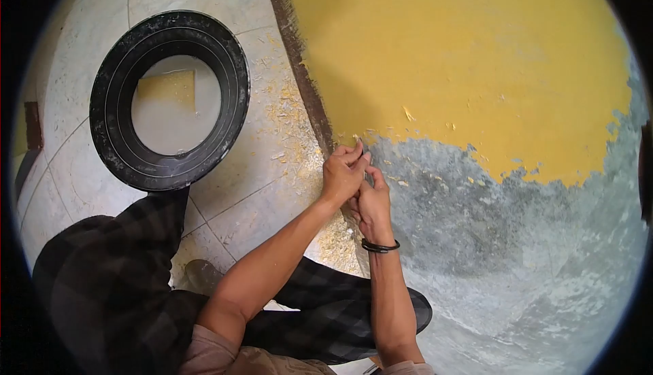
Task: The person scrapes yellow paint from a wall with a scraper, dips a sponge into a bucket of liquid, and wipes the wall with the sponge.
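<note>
Both hands are close together at the lower edge of the yellow paint (462,62), where bare grey wall (462,218) begins. My left hand (343,176) has its fingers pressed together near the brown strip (303,76). Beside it, on the right, my right hand (373,201) is closed too, with a black band on its wrist. A small thin dark thing shows between the fingertips, too small to name. The paint edge by the fingers is ragged, with loose flakes on it.
A black basin (238,96) of cloudy water with a yellow sponge (170,89) in it stands on the tiled floor (75,150) at left. Paint flakes (292,123) lie along the wall's foot. My dark-clothed legs are folded below.
</note>
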Demonstrator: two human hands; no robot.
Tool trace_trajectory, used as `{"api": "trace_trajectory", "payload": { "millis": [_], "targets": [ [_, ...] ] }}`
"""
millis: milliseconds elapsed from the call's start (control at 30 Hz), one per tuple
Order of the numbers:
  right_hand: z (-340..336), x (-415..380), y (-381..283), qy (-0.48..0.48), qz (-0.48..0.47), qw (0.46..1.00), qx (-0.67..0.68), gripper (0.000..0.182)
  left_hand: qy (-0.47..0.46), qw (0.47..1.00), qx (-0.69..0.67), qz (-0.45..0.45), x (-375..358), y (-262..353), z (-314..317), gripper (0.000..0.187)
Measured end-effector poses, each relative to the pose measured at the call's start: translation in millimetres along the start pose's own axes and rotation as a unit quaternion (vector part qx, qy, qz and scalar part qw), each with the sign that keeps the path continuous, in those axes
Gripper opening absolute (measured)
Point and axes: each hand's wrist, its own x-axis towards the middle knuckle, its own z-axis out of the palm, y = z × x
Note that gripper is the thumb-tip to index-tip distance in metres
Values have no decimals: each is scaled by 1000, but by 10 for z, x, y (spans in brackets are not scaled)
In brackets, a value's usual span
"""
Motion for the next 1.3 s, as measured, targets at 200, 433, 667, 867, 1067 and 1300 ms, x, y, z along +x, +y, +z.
{"api": "trace_trajectory", "payload": {
  "millis": [200, 433, 667, 867, 1067, 1300],
  "targets": [
    [-223, -295, 65, 21, -4, 1000, 22, 20, 9, 999, -34, -7, -279, 119, 152, 29],
    [-131, -85, 18, -9, -11, 1000, 7, 19, 64, 997, -33, 19, -43, -45, 158, 28],
    [199, 352, 138, -27, -33, 999, -30, 19, 49, 998, 35, 18, 300, -211, -187, 30],
    [27, -53, 227, 28, -30, 999, 1, 16, -54, 998, -24, 8, -157, -173, -84, 34],
    [27, 10, 209, 34, -33, 999, -14, 18, -49, 999, -1, 2, -108, -119, -86, 26],
    [136, 291, 264, 10, -10, 1000, -26, 23, -29, 998, 63, 3, 201, -351, -217, 22]
  ]
}}
